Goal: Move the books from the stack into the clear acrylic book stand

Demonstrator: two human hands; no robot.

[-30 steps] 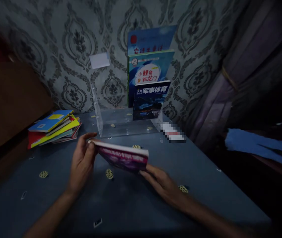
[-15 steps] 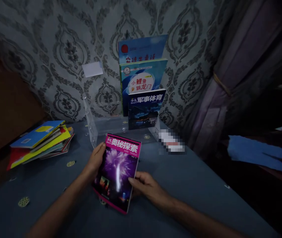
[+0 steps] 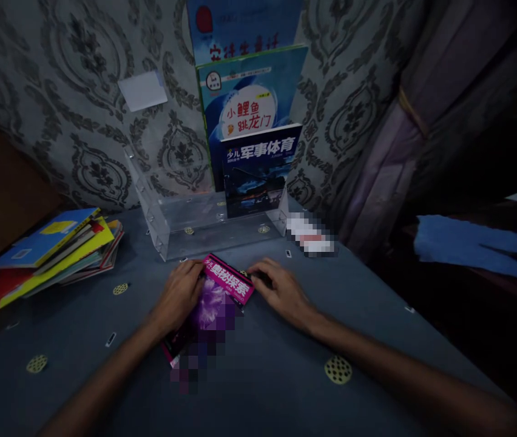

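A magazine-sized book with a pink title band and purple fireworks cover (image 3: 210, 303) is low over the table, foreshortened, its lower part blurred by pixels. My left hand (image 3: 180, 294) is closed around its left edge. At its upper right corner, my right hand (image 3: 283, 292) pinches the edge between thumb and fingers. Behind them stands a clear stepped book rack (image 3: 153, 212). On the rack's right side, a dark blue book (image 3: 258, 176) stands in front of a teal book (image 3: 281, 79), with a taller blue book (image 3: 249, 27) at the back.
To the left lies a messy stack of books (image 3: 58, 249), a blue one on top. A pixelated white object (image 3: 310, 235) rests right of the rack. A pale card (image 3: 144, 91) shows at the rack's upper left. A curtain (image 3: 386, 158) hangs past the table's right edge.
The pink and purple book has been lowered and tipped flatter. My right hand has gone from its lower right edge to its upper right corner. The view has tilted down and come closer.
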